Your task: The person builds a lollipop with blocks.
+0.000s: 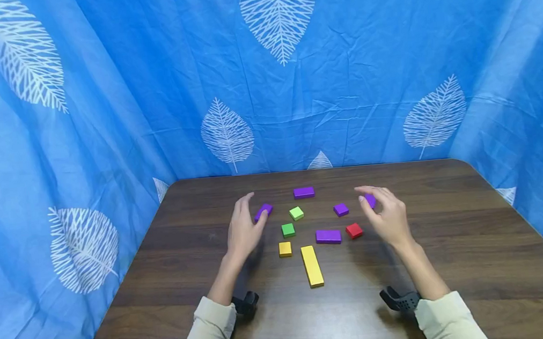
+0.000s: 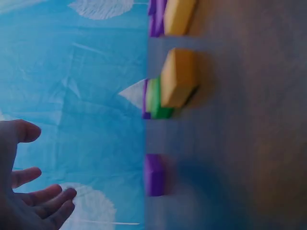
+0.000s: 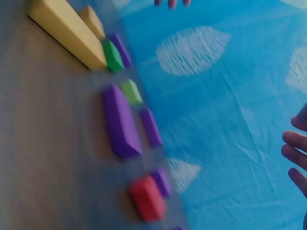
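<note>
My left hand (image 1: 246, 230) hovers over the table's left side, fingers apart and holding nothing. Just beyond its thumb lies a purple block (image 1: 263, 211), partly covered by the hand. Above the right side my right hand (image 1: 388, 217) is likewise spread and holds nothing. A purple block (image 1: 370, 200) shows partly behind it, and a red block (image 1: 354, 230) lies to its left. Between the hands are a long yellow block (image 1: 312, 266), a small yellow block (image 1: 285, 249), a green block (image 1: 288, 230), a light green block (image 1: 297, 213) and a longer purple block (image 1: 328, 236).
Another purple block (image 1: 303, 192) lies towards the table's back edge, and a small purple one (image 1: 341, 209) sits right of centre. The brown wooden table (image 1: 476, 237) meets a blue curtain (image 1: 350, 76) with white leaf prints behind and at both sides.
</note>
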`<move>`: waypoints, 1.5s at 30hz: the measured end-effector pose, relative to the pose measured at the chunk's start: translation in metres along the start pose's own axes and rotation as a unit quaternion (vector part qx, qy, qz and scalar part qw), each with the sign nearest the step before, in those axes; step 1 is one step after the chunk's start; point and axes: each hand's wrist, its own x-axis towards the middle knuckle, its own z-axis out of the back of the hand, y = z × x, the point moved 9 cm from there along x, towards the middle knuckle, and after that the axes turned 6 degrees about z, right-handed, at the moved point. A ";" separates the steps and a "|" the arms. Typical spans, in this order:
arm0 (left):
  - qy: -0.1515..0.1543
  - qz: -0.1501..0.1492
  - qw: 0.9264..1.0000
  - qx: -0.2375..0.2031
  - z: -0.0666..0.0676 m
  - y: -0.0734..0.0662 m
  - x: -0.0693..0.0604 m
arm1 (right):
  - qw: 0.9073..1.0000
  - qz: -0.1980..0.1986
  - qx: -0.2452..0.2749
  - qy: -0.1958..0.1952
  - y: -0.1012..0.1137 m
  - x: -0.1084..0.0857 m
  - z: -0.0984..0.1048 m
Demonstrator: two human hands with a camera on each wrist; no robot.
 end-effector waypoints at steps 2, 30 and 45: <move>-0.008 0.017 0.999 -0.038 -0.006 0.006 -0.007 | 0.999 -0.001 0.027 -0.024 0.007 -0.009 -0.004; 0.233 -0.092 0.960 -0.127 -0.075 0.037 -0.048 | 0.946 -0.088 0.180 0.255 0.039 -0.111 -0.099; 0.237 -0.104 0.960 -0.104 -0.073 0.036 -0.051 | 0.951 0.032 0.147 0.270 0.061 -0.119 -0.103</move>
